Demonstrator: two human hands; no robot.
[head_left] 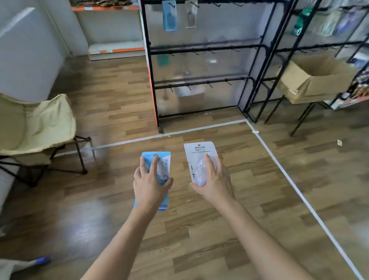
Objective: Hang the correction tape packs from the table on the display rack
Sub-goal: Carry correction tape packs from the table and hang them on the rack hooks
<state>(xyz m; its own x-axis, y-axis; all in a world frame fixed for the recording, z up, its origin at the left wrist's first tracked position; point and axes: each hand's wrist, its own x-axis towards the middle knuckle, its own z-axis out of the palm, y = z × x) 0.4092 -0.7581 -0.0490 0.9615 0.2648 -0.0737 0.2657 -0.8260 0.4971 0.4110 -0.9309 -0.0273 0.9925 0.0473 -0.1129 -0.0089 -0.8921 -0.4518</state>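
— Holding anything yet?
— Clasping a blue correction tape pack (165, 160) in the left grip (150, 184), with fingers spread over its face; cupping a white correction tape pack (196, 157) in the right grip (214, 181).
— Pointing which way?
— Lying lengthwise near to far, with hang holes at the far ends, facing the display rack (207, 48) well beyond. Judging the right grip nearer the free hooks (217, 5) right of two hanging packs (170, 16).

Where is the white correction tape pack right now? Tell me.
Head view, centre-right: the right hand holds the white pack above the wood floor, beside the blue pack in the left hand.
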